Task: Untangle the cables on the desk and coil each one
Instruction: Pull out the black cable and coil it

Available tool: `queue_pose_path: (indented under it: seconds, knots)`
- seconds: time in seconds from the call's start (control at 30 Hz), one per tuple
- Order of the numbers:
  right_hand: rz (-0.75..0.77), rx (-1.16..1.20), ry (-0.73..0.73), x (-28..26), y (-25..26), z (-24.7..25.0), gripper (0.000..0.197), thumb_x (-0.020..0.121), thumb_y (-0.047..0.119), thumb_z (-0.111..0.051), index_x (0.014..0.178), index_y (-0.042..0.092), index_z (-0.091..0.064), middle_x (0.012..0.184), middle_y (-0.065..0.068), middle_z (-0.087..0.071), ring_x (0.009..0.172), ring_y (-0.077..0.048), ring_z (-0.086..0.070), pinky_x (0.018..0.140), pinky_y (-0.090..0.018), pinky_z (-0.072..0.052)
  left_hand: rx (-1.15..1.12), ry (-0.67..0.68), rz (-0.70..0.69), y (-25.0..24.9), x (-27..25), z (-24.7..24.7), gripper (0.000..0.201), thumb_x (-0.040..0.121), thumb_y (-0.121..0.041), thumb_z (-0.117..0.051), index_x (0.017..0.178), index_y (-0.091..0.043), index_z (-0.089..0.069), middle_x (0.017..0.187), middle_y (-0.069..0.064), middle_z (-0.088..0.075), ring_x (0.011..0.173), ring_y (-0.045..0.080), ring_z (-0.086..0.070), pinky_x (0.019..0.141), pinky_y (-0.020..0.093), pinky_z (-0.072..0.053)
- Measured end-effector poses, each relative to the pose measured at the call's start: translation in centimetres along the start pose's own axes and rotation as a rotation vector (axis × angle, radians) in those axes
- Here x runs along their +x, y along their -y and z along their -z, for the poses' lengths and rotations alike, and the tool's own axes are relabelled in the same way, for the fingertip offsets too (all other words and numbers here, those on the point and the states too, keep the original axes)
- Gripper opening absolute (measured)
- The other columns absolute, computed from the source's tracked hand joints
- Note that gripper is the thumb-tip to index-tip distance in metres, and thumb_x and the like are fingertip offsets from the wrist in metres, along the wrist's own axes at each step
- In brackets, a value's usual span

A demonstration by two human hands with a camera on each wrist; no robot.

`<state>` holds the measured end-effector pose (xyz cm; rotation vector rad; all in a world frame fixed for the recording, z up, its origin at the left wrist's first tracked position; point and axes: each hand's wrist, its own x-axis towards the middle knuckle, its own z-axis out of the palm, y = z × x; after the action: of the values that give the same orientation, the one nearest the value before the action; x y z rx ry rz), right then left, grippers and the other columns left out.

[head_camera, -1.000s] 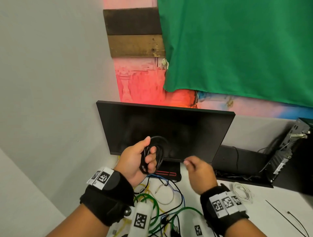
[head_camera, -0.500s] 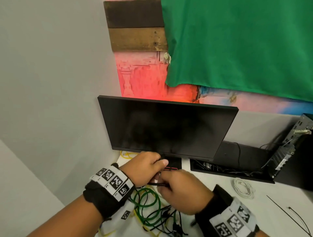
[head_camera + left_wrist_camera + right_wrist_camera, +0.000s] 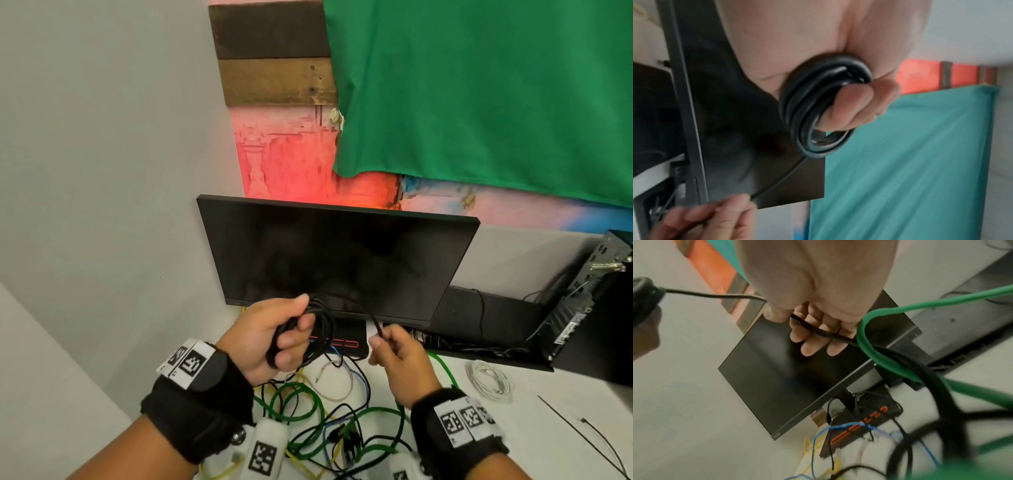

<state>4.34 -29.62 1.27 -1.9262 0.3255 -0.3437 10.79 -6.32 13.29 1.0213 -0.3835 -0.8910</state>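
The black cable, at lower centre of the head view, is half coiled: the left hand grips its loops while the right hand pinches the free run. That run passes through a green cable loop over the worktop; pulling on could likely drag the tangle up or knot it.

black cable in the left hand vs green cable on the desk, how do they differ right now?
The black cable is thin, wound in tight loops and held up by the left hand, its free run pinched by the right hand. The green cable is thicker, sprawls in loose loops on the desk, and is crossed by other cables. Both are round, flexible cables.
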Motion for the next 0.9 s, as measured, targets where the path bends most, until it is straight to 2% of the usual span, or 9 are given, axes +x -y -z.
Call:
queue_pose_path:
  seconds: [0.13, 0.27, 0.37, 0.47, 0.57, 0.63, 0.73, 0.83, 0.9]
  knots:
    - [-0.085, 0.114, -0.082, -1.0, -1.7, -1.4, 0.011, 0.092, 0.018, -0.067, 0.085, 0.018, -0.059, 0.074, -0.008, -0.068, 0.078, -0.026, -0.069, 0.077, -0.040, -0.057, -0.273, -0.031, -0.108, 0.3, 0.3, -0.3, 0.034, 0.093, -0.037, -0.049, 0.070, -0.012, -0.053, 0.045, -0.005, -0.038, 0.032, 0.009, -0.039, 0.034, 0.020, -0.032]
    - [-0.027, -0.075, 0.080, -2.8, -1.6, -2.4, 0.020, 0.096, 0.023, -0.060, 0.079, 0.032, -0.060, 0.070, 0.002, -0.064, 0.062, -0.004, -0.060, 0.068, -0.032, -0.055, -0.307, -0.182, -0.248, 0.1, 1.0, -0.7, 0.035, 0.092, -0.041, -0.049, 0.073, -0.012, -0.057, 0.053, -0.002, -0.045, 0.044, 0.013, -0.050, 0.043, 0.022, -0.041]
    - [0.201, -0.307, 0.376, -4.6, 0.6, -3.7, 0.014, 0.094, 0.045, -0.052, 0.080, 0.041, -0.054, 0.071, 0.014, -0.058, 0.068, -0.001, -0.054, 0.065, -0.023, -0.046, -0.097, -0.363, -0.383, 0.7, 2.7, -0.8, 0.033, 0.095, -0.036, -0.050, 0.081, -0.008, -0.062, 0.062, 0.007, -0.060, 0.058, 0.023, -0.066, 0.052, 0.026, -0.052]
    - [0.416, -0.403, 0.493, -5.4, 3.6, -3.8, 0.028, 0.086, 0.062, -0.050, 0.081, 0.035, -0.047, 0.066, 0.020, -0.052, 0.063, 0.001, -0.049, 0.058, -0.020, -0.036, 0.411, -0.471, -0.420, 2.5, 3.8, 0.0, 0.022, 0.101, -0.018, -0.049, 0.088, -0.004, -0.061, 0.071, 0.009, -0.071, 0.073, 0.029, -0.072, 0.062, 0.030, -0.057]
    - [0.529, -0.374, 0.486, -5.8, 5.6, -3.2, 0.027, 0.089, 0.058, -0.050, 0.076, 0.036, -0.042, 0.061, 0.021, -0.048, 0.056, 0.001, -0.044, 0.054, -0.023, -0.032, 0.755, -0.374, -0.356, 5.3, 3.7, 1.0, 0.023, 0.096, -0.033, -0.056, 0.092, -0.011, -0.063, 0.081, 0.005, -0.075, 0.078, 0.018, -0.073, 0.071, 0.028, -0.056]
    - [0.579, -0.322, 0.494, -5.9, 6.5, -3.0, 0.025, 0.091, 0.052, -0.052, 0.075, 0.036, -0.043, 0.061, 0.024, -0.048, 0.057, 0.001, -0.046, 0.056, -0.023, -0.037, 0.767, -0.315, -0.334, 6.4, 3.0, 1.4, 0.039, 0.088, -0.053, -0.054, 0.092, -0.015, -0.064, 0.082, 0.004, -0.075, 0.076, 0.016, -0.072, 0.070, 0.024, -0.054]
    - [0.514, -0.008, 0.361, -4.6, 6.9, -1.8, 0.015, 0.094, 0.039, -0.055, 0.083, 0.031, -0.061, 0.076, 0.020, -0.063, 0.073, -0.007, -0.063, 0.073, -0.033, -0.054, 0.679, -0.164, -0.261, 6.0, 2.0, 1.4, 0.046, 0.084, -0.065, -0.050, 0.081, -0.023, -0.069, 0.072, 0.002, -0.071, 0.070, 0.018, -0.066, 0.067, 0.029, -0.052]
    - [0.477, 0.042, 0.184, -2.5, 6.7, -0.4, 0.012, 0.089, 0.042, -0.057, 0.083, 0.033, -0.061, 0.070, 0.013, -0.062, 0.065, -0.005, -0.058, 0.062, -0.026, -0.049, 0.779, -0.033, -0.160, 4.6, 0.9, 0.9, 0.036, 0.076, -0.057, -0.072, 0.081, -0.021, -0.065, 0.069, -0.002, -0.067, 0.069, 0.020, -0.068, 0.067, 0.035, -0.056]
    - [0.450, 0.016, 0.206, -2.0, 5.8, -0.3, 0.016, 0.085, 0.048, -0.062, 0.079, 0.034, -0.058, 0.065, 0.009, -0.056, 0.058, -0.004, -0.051, 0.056, -0.024, -0.043, 1.042, -0.125, -0.164, 3.5, 0.8, 0.9, 0.027, 0.073, -0.040, -0.080, 0.075, -0.021, -0.063, 0.063, -0.004, -0.062, 0.060, 0.011, -0.064, 0.061, 0.036, -0.055]
